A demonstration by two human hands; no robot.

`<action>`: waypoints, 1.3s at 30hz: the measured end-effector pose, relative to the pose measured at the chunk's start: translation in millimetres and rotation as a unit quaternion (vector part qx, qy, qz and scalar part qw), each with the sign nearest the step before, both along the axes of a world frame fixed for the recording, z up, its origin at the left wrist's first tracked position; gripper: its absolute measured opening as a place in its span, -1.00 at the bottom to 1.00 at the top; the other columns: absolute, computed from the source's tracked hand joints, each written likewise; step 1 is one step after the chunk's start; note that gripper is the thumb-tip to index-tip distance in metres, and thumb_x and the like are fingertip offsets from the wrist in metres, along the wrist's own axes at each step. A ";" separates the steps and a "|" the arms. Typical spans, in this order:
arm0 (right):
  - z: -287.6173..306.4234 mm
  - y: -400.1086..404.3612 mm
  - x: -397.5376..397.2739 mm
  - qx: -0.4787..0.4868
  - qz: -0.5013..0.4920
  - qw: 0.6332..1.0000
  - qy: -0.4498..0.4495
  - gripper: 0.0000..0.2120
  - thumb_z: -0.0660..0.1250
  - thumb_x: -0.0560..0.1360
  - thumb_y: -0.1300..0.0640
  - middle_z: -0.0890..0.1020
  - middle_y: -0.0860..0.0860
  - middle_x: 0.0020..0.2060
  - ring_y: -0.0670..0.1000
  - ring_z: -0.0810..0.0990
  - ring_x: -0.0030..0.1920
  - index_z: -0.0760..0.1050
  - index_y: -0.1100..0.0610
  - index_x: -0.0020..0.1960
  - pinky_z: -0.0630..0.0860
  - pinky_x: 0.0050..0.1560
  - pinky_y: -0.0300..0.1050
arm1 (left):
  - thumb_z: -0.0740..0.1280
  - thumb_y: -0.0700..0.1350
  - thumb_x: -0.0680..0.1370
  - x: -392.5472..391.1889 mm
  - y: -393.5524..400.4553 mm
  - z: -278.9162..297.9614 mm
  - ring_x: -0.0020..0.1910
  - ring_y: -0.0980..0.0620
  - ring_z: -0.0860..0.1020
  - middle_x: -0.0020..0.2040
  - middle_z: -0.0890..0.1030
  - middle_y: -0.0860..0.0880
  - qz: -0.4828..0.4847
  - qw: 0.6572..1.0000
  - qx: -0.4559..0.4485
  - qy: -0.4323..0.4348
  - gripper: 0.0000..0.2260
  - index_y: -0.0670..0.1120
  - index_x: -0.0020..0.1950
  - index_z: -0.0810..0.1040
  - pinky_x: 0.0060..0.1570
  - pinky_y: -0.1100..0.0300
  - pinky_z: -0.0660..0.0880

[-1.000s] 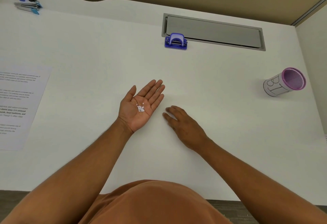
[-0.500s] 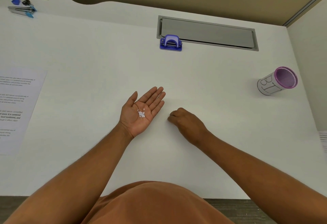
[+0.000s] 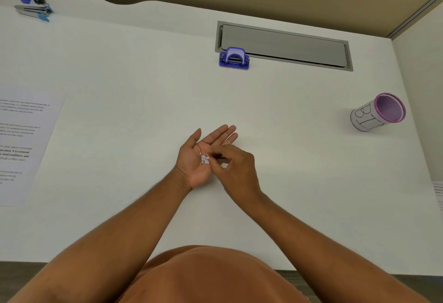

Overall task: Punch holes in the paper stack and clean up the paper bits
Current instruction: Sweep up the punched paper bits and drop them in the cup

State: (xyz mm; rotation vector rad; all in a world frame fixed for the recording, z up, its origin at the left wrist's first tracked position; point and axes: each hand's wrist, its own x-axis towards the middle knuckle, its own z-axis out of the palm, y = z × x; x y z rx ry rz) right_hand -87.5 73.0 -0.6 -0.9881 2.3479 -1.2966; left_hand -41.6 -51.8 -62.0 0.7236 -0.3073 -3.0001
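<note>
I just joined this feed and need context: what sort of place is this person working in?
Most likely an office cubicle desk: a white desk with a grey cable hatch, a partition wall behind, a hole punch and a printed sheet.

Matt white smooth desk (image 3: 143,75), glossy blue plastic hole punch (image 3: 234,59) upper centre, brushed grey metal cable hatch (image 3: 287,46), printed paper sheet (image 3: 24,144) at left, purple mesh cup (image 3: 378,112) wrapped in paper, white paper bits (image 3: 204,159).
</note>
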 end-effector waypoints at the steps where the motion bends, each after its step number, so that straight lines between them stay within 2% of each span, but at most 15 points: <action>1: 1.8 -2.5 3.4 0.008 0.001 1.000 -0.003 -0.80 0.51 0.50 0.33 0.78 0.00 -0.05 -0.10 0.72 -0.07 0.73 0.16 0.09 0.66 0.03 -0.09 | 0.00 0.13 0.76 -0.1 2.5 0.1 0.59 -0.18 0.44 0.61 0.44 -0.22 -0.005 1.000 0.002 0.001 -0.41 -0.25 0.59 0.43 0.55 -0.11 0.41; 3: 5.1 -6.0 7.7 0.050 0.014 0.998 -0.032 -0.78 0.43 0.58 0.29 0.75 0.10 0.13 0.02 0.71 0.13 0.69 0.23 0.21 0.61 0.24 0.06 | 0.01 0.13 0.76 0.1 7.3 0.7 0.59 -0.18 0.43 0.62 0.43 -0.22 -0.014 1.000 0.006 0.008 -0.42 -0.26 0.59 0.43 0.60 -0.09 0.29; 5: 7.0 -7.1 7.4 0.120 0.037 0.991 -0.034 -0.65 0.24 0.69 0.18 0.55 0.29 0.40 0.26 0.50 0.44 0.53 0.35 0.40 0.40 0.49 0.22 | 0.02 0.12 0.77 0.1 10.4 1.3 0.59 -0.19 0.43 0.62 0.42 -0.23 -0.018 1.000 0.010 0.020 -0.42 -0.27 0.58 0.43 0.61 -0.09 0.27; 7: 8.0 -7.2 7.9 0.158 0.050 0.986 -0.016 -0.58 0.14 0.72 0.16 0.41 0.39 0.48 0.39 0.35 0.51 0.42 0.41 0.46 0.30 0.53 0.25 | 0.03 0.11 0.77 -0.6 11.2 2.7 0.59 -0.20 0.44 0.62 0.42 -0.24 -0.017 0.999 0.014 0.027 -0.43 -0.27 0.58 0.44 0.60 -0.10 0.27; 9: 11.2 -9.0 9.7 0.138 0.033 0.990 0.002 -0.61 0.16 0.71 0.23 0.45 0.41 0.43 0.31 0.39 0.49 0.45 0.44 0.43 0.37 0.46 0.23 | 0.02 0.11 0.77 -1.4 10.6 4.2 0.59 -0.20 0.44 0.62 0.42 -0.24 -0.016 0.999 0.011 0.027 -0.43 -0.27 0.58 0.43 0.59 -0.10 0.29; 11: 13.5 -9.7 8.3 0.072 -0.001 0.997 -0.001 -0.74 0.27 0.64 0.36 0.65 0.31 0.23 -0.05 0.54 0.25 0.61 0.39 0.28 0.50 0.25 0.01 | 0.02 0.12 0.77 -1.8 9.7 5.9 0.59 -0.18 0.44 0.62 0.42 -0.23 -0.016 0.999 0.010 0.026 -0.42 -0.26 0.59 0.42 0.57 -0.09 0.32; 12: 14.2 -8.7 6.1 0.047 -0.004 0.999 -0.013 -0.76 0.31 0.61 0.40 0.71 0.21 0.12 -0.15 0.57 0.12 0.67 0.32 0.22 0.52 0.16 -0.09 | 0.01 0.12 0.77 -2.0 9.2 6.9 0.59 -0.18 0.44 0.62 0.42 -0.22 -0.016 0.999 0.010 0.026 -0.42 -0.25 0.60 0.41 0.56 -0.09 0.34; 16: 16.5 -0.1 -10.2 0.022 0.028 0.996 -0.079 -0.73 0.36 0.60 0.35 0.76 -0.08 0.05 -0.18 0.69 0.06 0.70 0.12 0.22 0.58 0.18 -0.22 | 0.03 0.09 0.77 -3.4 7.5 10.1 0.58 -0.19 0.45 0.61 0.43 -0.24 -0.009 1.000 0.006 0.024 -0.44 -0.27 0.59 0.42 0.55 -0.09 0.36; 19: 14.5 9.2 -30.6 -0.035 -0.016 0.995 -0.092 -0.78 0.44 0.57 0.29 0.76 -0.17 -0.01 -0.19 0.72 0.02 0.71 0.08 0.16 0.58 0.10 -0.33 | 0.05 0.07 0.77 -2.7 -1.3 11.9 0.56 -0.20 0.47 0.59 0.46 -0.26 0.012 1.000 0.002 0.028 -0.46 -0.29 0.56 0.45 0.58 -0.07 0.37; 22: 2.6 30.2 -59.8 -0.025 -0.078 0.995 -0.056 -0.85 0.48 0.54 0.26 0.76 -0.16 -0.03 -0.18 0.72 -0.02 0.71 0.08 0.08 0.56 0.01 -0.39 | 0.06 0.05 0.78 1.8 -18.8 13.7 0.59 -0.23 0.43 0.60 0.44 -0.27 0.049 0.998 0.000 0.031 -0.48 -0.30 0.53 0.48 0.58 -0.11 0.37; 25: -15.9 59.0 -81.1 0.054 -0.075 0.994 -0.057 -0.85 0.53 0.49 0.25 0.73 -0.17 -0.07 -0.16 0.67 -0.11 0.71 0.06 0.02 0.52 -0.07 -0.37 | 0.05 0.04 0.78 7.9 -38.6 15.7 0.58 -0.23 0.44 0.59 0.45 -0.26 0.080 0.996 -0.009 0.028 -0.48 -0.29 0.51 0.51 0.56 -0.13 0.41; 29: -38.2 78.0 -85.9 0.147 -0.013 0.987 -0.063 -0.79 0.57 0.46 0.23 0.71 -0.06 -0.05 -0.08 0.66 -0.07 0.74 0.09 0.09 0.58 0.03 -0.15 | 0.04 0.05 0.79 14.8 -52.9 17.9 0.60 -0.21 0.42 0.61 0.43 -0.24 0.096 0.995 -0.021 0.024 -0.48 -0.28 0.52 0.51 0.57 -0.11 0.37; 32: -44.6 72.5 -80.7 0.161 0.002 0.985 -0.058 -0.75 0.56 0.48 0.15 0.69 -0.07 -0.04 -0.02 0.64 -0.01 0.73 0.05 0.16 0.60 0.10 -0.07 | 0.04 0.05 0.79 16.1 -51.9 18.1 0.61 -0.21 0.41 0.61 0.43 -0.24 0.093 0.995 -0.021 0.026 -0.48 -0.28 0.52 0.51 0.58 -0.11 0.38; 37: -48.0 58.3 -78.5 0.139 0.060 0.988 -0.036 -0.78 0.56 0.49 0.13 0.59 -0.06 -0.11 -0.05 0.57 -0.03 0.76 0.00 0.13 0.49 0.01 -0.24 | 0.05 0.06 0.79 16.9 -44.0 15.3 0.60 -0.22 0.42 0.61 0.43 -0.25 0.083 0.996 -0.017 0.025 -0.48 -0.28 0.54 0.49 0.58 -0.12 0.39; 39: -47.6 52.9 -81.9 0.136 0.084 0.987 -0.024 -0.78 0.57 0.48 0.11 0.57 -0.07 -0.14 -0.06 0.56 -0.06 0.77 -0.01 0.12 0.48 -0.02 -0.24 | 0.05 0.06 0.79 17.4 -41.8 13.9 0.60 -0.22 0.42 0.61 0.42 -0.25 0.078 0.996 -0.017 0.026 -0.48 -0.28 0.55 0.48 0.58 -0.12 0.38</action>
